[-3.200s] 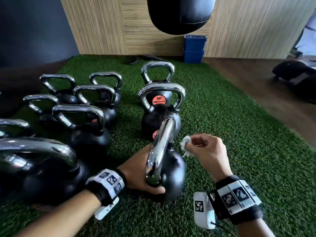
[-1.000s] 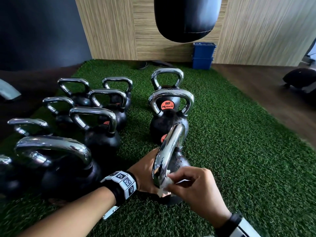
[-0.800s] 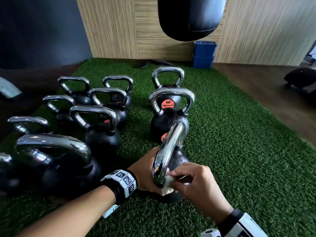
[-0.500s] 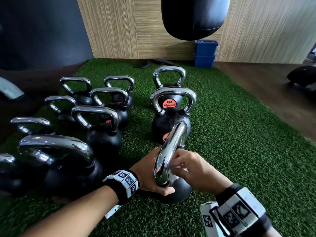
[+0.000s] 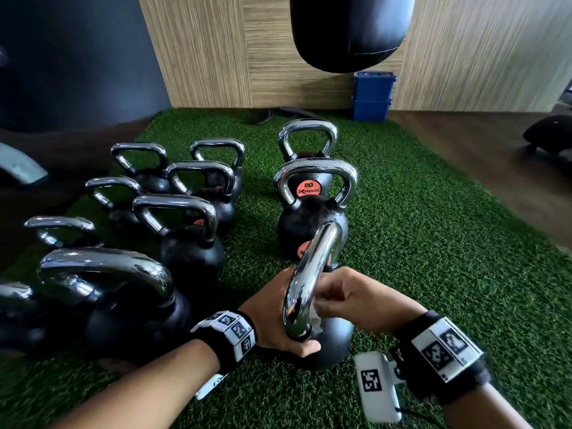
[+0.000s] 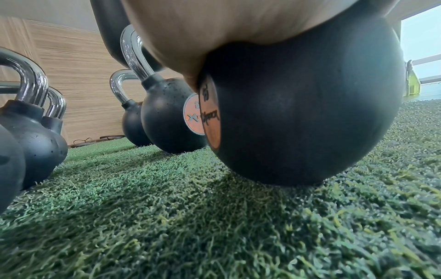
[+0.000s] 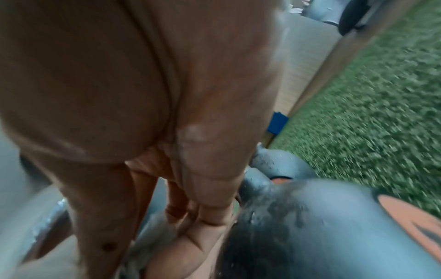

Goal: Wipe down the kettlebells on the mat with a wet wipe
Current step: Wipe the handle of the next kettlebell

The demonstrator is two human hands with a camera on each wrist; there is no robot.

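Note:
The nearest kettlebell (image 5: pixel 332 345) is black with a chrome handle (image 5: pixel 312 274) and stands on the green turf mat (image 5: pixel 448 258). My left hand (image 5: pixel 275 326) grips its ball from the left, thumb across the front below the handle; in the left wrist view the palm lies on top of the ball (image 6: pixel 310 105). My right hand (image 5: pixel 334 300) pinches a crumpled white wet wipe (image 5: pixel 315 315) against the inner side of the handle's near leg. The right wrist view is blurred and shows fingers next to the wet-looking ball (image 7: pixel 322 226).
Two more kettlebells, one marked 20 (image 5: pixel 309 224), stand in line behind. Several others (image 5: pixel 188 243) crowd the mat's left side, the largest (image 5: pixel 123 305) right beside my left forearm. A black punching bag (image 5: pixel 349 29) hangs ahead; a blue bin (image 5: pixel 373 96) stands by the wall. Open turf lies right.
My right hand brought the wipe from beside the handle onto its lower near leg, then slid it slightly up while the wrist swung out to the right. The left hand kept its hold.

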